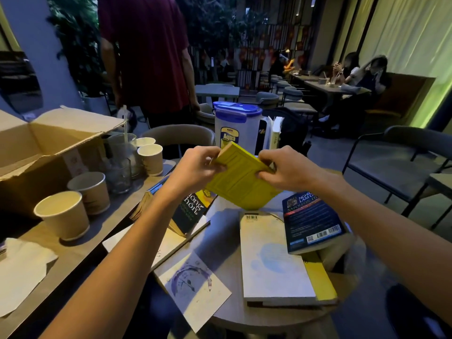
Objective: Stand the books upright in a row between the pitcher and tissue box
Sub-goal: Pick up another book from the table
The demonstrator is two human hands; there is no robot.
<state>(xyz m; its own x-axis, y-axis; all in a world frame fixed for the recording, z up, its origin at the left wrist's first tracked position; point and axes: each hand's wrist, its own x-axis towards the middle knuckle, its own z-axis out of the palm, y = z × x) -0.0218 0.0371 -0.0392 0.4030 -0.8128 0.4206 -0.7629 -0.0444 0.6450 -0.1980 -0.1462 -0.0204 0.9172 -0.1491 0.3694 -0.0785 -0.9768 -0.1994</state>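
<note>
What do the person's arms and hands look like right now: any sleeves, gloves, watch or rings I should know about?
Both forearms are bare all the way to the bottom edge of the picture; no sleeve shows. The left hand and right hand wear no gloves. No watch, bracelet or band is visible at either wrist, and no ring can be made out on the fingers, though the light is dim and some fingers are partly hidden.

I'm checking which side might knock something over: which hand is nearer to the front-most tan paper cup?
Left. The left hand grips the yellow book, up and right of the front-most tan paper cup; the right hand grips the book's far side.
</note>
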